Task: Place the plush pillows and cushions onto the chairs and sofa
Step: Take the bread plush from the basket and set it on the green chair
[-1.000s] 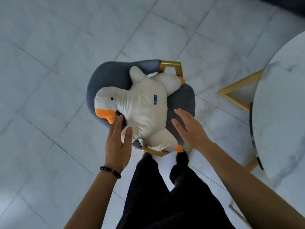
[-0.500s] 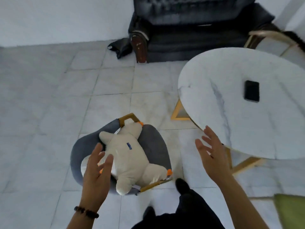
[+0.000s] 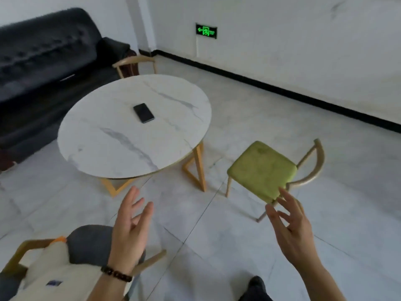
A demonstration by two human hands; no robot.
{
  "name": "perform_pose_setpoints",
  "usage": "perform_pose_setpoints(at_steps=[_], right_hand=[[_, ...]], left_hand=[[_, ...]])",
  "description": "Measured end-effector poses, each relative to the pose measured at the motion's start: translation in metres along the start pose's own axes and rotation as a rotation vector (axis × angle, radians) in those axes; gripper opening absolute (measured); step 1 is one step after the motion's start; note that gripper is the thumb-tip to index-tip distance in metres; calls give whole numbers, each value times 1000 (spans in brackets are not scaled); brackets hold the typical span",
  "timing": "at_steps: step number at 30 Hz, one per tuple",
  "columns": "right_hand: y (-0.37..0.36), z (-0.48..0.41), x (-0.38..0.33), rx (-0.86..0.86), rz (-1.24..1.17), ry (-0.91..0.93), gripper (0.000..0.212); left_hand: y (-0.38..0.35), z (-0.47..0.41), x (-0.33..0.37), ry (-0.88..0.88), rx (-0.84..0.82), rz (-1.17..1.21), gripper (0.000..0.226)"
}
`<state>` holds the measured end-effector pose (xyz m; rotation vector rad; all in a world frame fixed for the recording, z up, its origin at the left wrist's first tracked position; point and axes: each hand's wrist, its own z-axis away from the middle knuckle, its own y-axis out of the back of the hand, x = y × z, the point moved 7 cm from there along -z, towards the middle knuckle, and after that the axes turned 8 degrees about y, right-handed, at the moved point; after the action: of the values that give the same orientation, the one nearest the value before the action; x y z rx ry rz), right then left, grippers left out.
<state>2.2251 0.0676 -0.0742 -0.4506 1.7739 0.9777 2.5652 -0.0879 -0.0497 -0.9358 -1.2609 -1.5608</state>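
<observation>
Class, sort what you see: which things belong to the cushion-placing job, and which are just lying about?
Job: plush duck, grey chair, green chair, black sofa.
Lying about: phone, round table, exit sign.

Round marble table [image 3: 104,144], black phone [image 3: 143,112] on it, green exit sign [image 3: 206,31]

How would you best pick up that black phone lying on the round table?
Probably from above, pinching the phone across its two long edges. It lies flat on the table, so no finger fits beneath; its narrow width suits a thumb-and-finger pinch, and nothing stands near it.
</observation>
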Motion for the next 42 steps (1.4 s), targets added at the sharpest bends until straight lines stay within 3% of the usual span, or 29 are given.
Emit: perform_pose_setpoints(at_steps=[4,12,21,26,35,42], right_hand=[[110,13,64,184,-27,-85,59],[325,-4,193,419,-170,-329,41],[468,-112,299,580,-156,-378,45],[555,-202,360,632,-31,-436,51],[777,-342,387,914,148,-405,59],[874,-428,526,1068,32,-498,67]], left_hand=[[-127,12,36,-95,-154,-62,58],[-397,65,69,150,-385,67,46],[-628,47,144,104,-559,41,45],[-798,6,181,143,-660,-15,39],[-1127,-13,367,-147,-958,-85,43],[-1363,-5,402,-187,-1039,-157,46]])
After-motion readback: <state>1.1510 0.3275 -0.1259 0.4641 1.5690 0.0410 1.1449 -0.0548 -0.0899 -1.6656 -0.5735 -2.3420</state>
